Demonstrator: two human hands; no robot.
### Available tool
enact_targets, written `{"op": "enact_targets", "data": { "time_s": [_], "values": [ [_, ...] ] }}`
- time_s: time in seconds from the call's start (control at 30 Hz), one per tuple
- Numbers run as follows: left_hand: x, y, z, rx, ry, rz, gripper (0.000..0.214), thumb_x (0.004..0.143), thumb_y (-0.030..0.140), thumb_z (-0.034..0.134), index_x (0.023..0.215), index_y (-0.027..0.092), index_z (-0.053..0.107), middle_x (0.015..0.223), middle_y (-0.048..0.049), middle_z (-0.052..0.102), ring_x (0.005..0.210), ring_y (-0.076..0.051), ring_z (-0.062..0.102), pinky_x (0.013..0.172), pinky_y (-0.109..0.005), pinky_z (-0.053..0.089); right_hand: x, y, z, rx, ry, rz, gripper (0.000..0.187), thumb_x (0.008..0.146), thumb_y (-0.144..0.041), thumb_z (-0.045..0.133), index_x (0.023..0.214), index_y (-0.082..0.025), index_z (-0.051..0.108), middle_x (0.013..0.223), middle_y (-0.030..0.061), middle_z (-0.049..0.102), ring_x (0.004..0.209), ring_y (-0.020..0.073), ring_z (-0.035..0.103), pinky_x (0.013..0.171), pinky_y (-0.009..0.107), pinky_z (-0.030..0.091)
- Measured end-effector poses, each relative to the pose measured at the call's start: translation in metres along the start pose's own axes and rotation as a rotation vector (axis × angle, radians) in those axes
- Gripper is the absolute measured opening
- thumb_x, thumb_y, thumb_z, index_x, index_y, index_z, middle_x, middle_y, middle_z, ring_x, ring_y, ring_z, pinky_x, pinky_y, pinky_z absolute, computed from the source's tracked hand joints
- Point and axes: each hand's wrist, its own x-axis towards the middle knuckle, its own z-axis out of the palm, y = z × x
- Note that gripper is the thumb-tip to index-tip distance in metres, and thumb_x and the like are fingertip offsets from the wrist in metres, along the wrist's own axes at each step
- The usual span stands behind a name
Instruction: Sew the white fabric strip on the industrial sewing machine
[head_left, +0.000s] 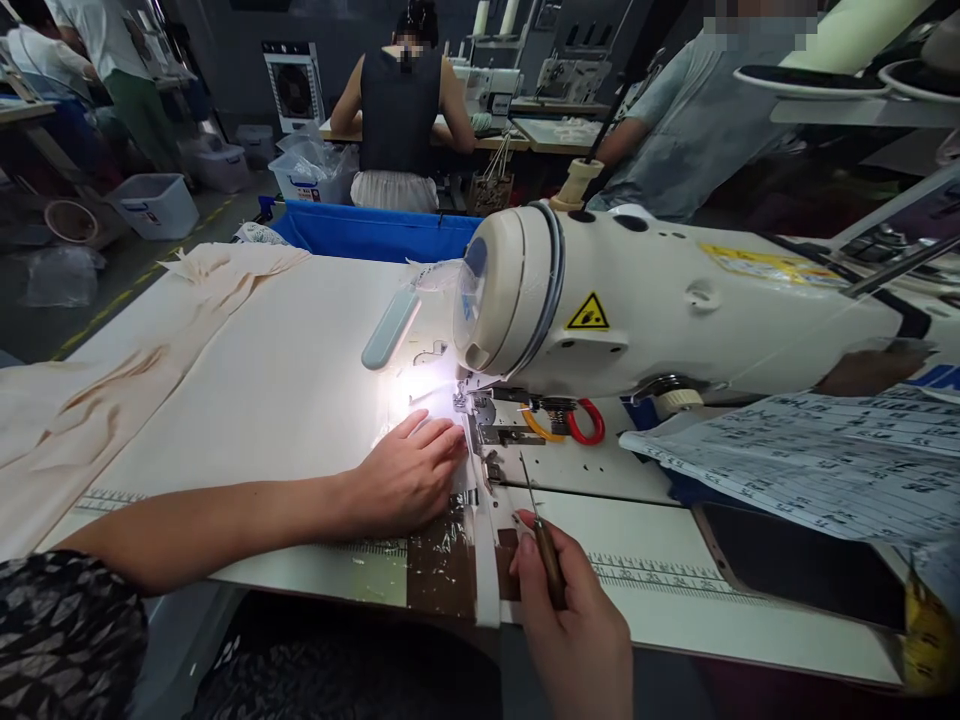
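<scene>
My left hand [415, 470] lies flat beside the needle area of a sewing machine [630, 290], fingers stretched toward the presser foot [460, 395]. Bright lamp light washes out what lies under its fingertips. A white fabric strip [486, 560] runs from the presser foot toward me and hangs over the table's front edge. Just right of the strip, my right hand [574, 610] is closed around the wooden handle of an awl [549, 555]. Its thin metal point rises toward the machine bed. A small pale bit shows at the right thumb and index finger; I cannot make out what it is.
Pale cloth [142, 370] drapes across the table's left side. A light blue oblong case [391, 330] lies behind the needle. Red-and-yellow handles [586, 421] sit under the machine arm. At right are a phone [799, 560], printed sheets [810, 470] and a tape measure [930, 630]. Co-workers sit beyond.
</scene>
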Motion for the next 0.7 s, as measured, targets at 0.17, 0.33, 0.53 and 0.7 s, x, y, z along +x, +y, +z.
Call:
{"op": "enact_targets", "data": {
  "time_s": [0.17,0.33,0.53,0.7],
  "values": [
    [0.0,0.001,-0.003,-0.011,-0.027,0.006,0.035,0.096,0.022,0.04,0.117,0.003,0.062,0.126,-0.0208,0.059,0.119,-0.031,0.052,0.104,-0.051,0.046,-0.002,0.001,0.003,-0.028,0.032,0.022,0.042,0.095,-0.055,0.051,0.108,-0.021,0.072,0.082,0.0048,0.077,0.065,0.0218,0.073,0.062,0.027,0.06],
    [0.0,0.002,-0.004,-0.004,-0.027,-0.005,0.039,0.097,0.022,0.037,0.122,0.002,0.06,0.126,-0.0203,0.059,0.118,-0.03,0.053,0.104,-0.048,0.047,-0.009,-0.011,0.009,-0.023,0.109,0.108,0.044,0.095,-0.058,0.048,0.109,-0.022,0.071,0.087,0.0051,0.076,0.074,0.0231,0.073,0.069,0.029,0.059],
    [0.0,0.001,-0.002,0.001,-0.016,0.008,0.036,0.097,0.023,0.038,0.116,0.003,0.063,0.122,-0.0197,0.06,0.114,-0.03,0.053,0.1,-0.047,0.048,-0.009,-0.012,0.009,0.015,0.11,0.132,0.044,0.093,-0.058,0.05,0.111,-0.023,0.07,0.097,0.0059,0.076,0.082,0.0244,0.073,0.077,0.031,0.058],
    [0.002,-0.001,0.0,0.018,-0.022,0.003,0.034,0.096,0.022,0.04,0.11,0.004,0.065,0.12,-0.0193,0.06,0.11,-0.029,0.054,0.097,-0.045,0.049,-0.012,-0.017,0.011,0.103,0.115,0.207,0.048,0.091,-0.058,0.055,0.124,-0.024,0.065,0.116,0.0073,0.073,0.107,0.0266,0.069,0.089,0.033,0.054]
  ]
}}
